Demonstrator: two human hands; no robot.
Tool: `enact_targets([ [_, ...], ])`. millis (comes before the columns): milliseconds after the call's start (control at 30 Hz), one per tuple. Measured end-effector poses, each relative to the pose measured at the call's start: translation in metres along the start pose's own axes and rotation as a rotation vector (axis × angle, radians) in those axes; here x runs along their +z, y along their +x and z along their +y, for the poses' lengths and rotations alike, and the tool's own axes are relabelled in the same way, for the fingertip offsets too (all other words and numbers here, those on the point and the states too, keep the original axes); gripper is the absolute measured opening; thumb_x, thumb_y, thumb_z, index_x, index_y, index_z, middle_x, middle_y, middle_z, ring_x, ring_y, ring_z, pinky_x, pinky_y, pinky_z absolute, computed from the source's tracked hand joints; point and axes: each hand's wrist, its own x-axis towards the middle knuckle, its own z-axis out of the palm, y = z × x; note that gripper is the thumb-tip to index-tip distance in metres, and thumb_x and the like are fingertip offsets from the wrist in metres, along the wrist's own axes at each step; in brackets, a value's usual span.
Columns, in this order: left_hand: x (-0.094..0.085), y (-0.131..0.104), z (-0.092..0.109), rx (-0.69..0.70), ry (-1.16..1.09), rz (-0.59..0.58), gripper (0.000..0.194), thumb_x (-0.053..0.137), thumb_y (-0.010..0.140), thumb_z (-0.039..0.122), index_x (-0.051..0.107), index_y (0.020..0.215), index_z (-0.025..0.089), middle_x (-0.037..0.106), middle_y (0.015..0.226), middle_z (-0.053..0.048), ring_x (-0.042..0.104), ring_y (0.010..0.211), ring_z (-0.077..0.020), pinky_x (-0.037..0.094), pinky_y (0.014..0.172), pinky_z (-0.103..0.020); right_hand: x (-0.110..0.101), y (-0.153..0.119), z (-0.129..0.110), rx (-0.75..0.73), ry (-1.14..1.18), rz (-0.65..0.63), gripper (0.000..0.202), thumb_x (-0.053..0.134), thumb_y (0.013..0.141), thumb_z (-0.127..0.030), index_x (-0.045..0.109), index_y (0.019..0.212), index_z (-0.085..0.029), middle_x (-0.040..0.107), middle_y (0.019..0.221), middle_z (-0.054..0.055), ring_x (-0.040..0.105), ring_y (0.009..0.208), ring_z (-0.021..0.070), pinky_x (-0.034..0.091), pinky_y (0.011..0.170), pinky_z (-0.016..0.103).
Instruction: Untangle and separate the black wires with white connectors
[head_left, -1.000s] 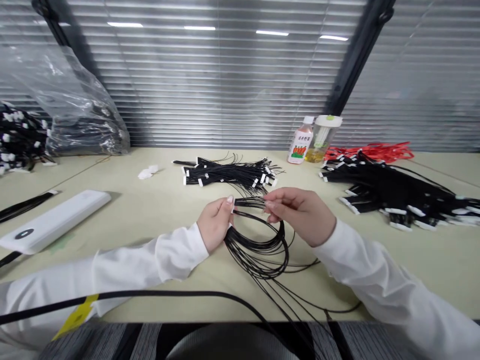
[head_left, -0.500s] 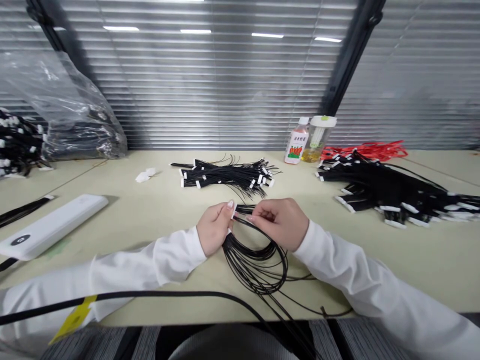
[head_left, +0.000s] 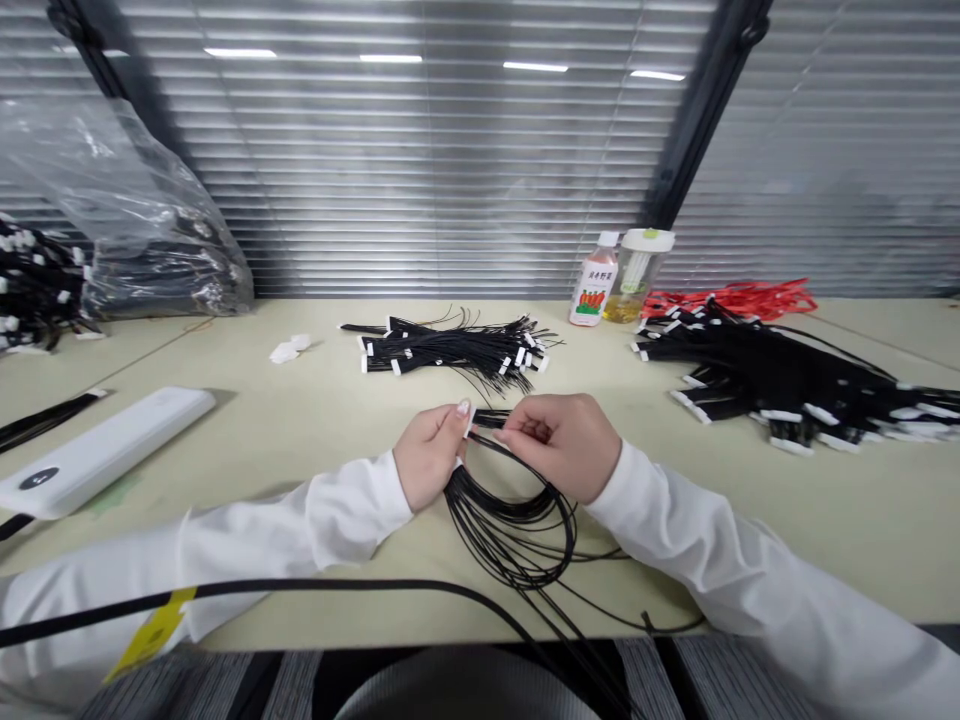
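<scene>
Between thumb and fingers, my left hand [head_left: 429,455] grips a white connector [head_left: 470,421] on a bundle of thin black wires [head_left: 517,560]. Just to its right, my right hand [head_left: 562,445] is closed in a pinch on a black wire close to the connector; the fingertips partly hide that spot. From my hands the wires curve down in loops over the table edge. A second white connector end [head_left: 457,463] shows beneath my left fingers. Beyond my hands lies a pile of black wire harnesses [head_left: 450,348] with white ends.
On the right are more black harnesses [head_left: 772,375] and red wires [head_left: 750,298]. A drink bottle [head_left: 595,280] and a lidded cup [head_left: 637,275] stand behind. Left are a white power bank [head_left: 112,450], white scraps [head_left: 289,348] and a plastic bag [head_left: 172,250]. A thick black cable [head_left: 337,586] crosses in front.
Hardly anything differs: both hands keep their hold at the connector, and the wire loops hang as before. The view has shifted very slightly.
</scene>
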Motion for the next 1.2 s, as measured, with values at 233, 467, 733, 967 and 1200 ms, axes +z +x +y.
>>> enact_targets([
  [233,0.0,0.002,-0.005,-0.045,-0.038,-0.021,0.044,0.036,0.074,0.055,0.047,0.06,0.015,0.043,0.042,0.004,0.038,0.04,-0.0062,0.029,0.043,-0.019,0.007,-0.001,0.01,-0.328,-0.274,0.073,0.017,0.047,0.074,-0.02,0.055,0.06,-0.014,0.054,0.058,-0.001,0.045,0.055,0.0053,0.031,0.054,0.017],
  [467,-0.002,0.005,-0.006,-0.084,-0.084,-0.064,0.044,0.039,0.073,0.055,0.046,0.057,0.015,0.041,0.04,0.004,0.036,0.039,-0.0066,0.029,0.041,-0.02,0.006,-0.003,0.01,-0.436,-0.471,0.026,0.025,0.04,0.079,-0.021,0.054,0.06,-0.014,0.053,0.058,0.001,0.045,0.056,0.0077,0.028,0.055,0.022],
  [733,0.0,0.004,-0.004,-0.133,-0.144,-0.074,0.043,0.041,0.072,0.055,0.044,0.056,0.015,0.038,0.038,0.005,0.033,0.037,-0.0053,0.025,0.039,-0.019,0.004,-0.004,0.008,-0.509,-0.535,0.045,0.027,0.039,0.08,-0.019,0.058,0.061,-0.016,0.053,0.056,0.001,0.045,0.056,0.0087,0.026,0.055,0.024],
  [967,0.0,0.003,0.001,-0.094,-0.087,-0.15,0.044,0.037,0.075,0.053,0.045,0.054,0.014,0.04,0.039,0.004,0.034,0.037,-0.005,0.024,0.039,-0.019,0.005,-0.004,0.007,-0.536,-0.552,0.067,0.028,0.04,0.08,-0.019,0.053,0.055,-0.015,0.051,0.054,0.001,0.043,0.053,0.0085,0.026,0.054,0.024],
  [1200,-0.002,0.003,-0.001,-0.072,-0.067,-0.121,0.042,0.038,0.075,0.052,0.045,0.057,0.015,0.039,0.041,0.005,0.034,0.039,-0.0046,0.027,0.041,-0.018,0.002,0.001,0.012,-0.355,-0.394,-0.088,0.019,0.051,0.075,-0.033,0.055,0.077,-0.015,0.056,0.069,0.002,0.049,0.062,0.0091,0.034,0.058,0.02],
])
